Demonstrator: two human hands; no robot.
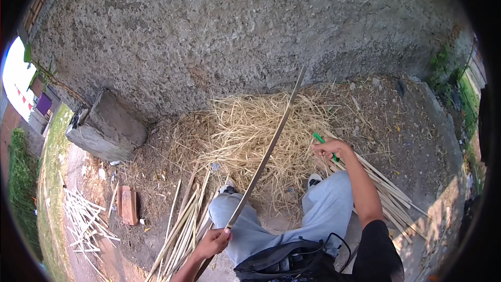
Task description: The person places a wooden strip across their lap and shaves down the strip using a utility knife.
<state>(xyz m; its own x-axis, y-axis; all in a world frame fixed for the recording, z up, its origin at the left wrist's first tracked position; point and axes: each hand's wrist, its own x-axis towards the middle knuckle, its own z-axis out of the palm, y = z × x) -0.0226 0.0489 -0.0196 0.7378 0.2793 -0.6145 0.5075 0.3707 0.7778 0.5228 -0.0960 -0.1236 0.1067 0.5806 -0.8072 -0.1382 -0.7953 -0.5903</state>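
Nearest you, at the bottom centre of the frame, an open black bag (pixel 284 262) lies across your lap, over your grey trousers (pixel 331 198). Lower centre: your left hand (pixel 214 243) is closed around a long strip (pixel 269 151), the thumb lying along it. The strip rises obliquely from the bottom edge, passes in front of your leg and the straw-like heap, and ends against the view of the wall, right of centre. To the left of this hand, a bundle of pale lengths (pixel 180 235) fans out on the ground.

Right of centre, your right hand (pixel 331 149) has its fingers curled around a slender green item (pixel 318 137), which shows on both sides of the fist; its full form is hidden by your fingers. A second bundle of lengths (pixel 389 190) runs beneath your right forearm towards the lower right.

Between and beyond your feet, at the centre, note the loose heap of straw-like strands (pixel 255 130). At the lower left, a reddish block (pixel 127 205) rests on the ground, with a scattered pile of pale sticks (pixel 86 219) farther left. Behind these, at the left, a large grey block (pixel 112 128) is near the rough wall (pixel 224 31), which fills the upper frame.
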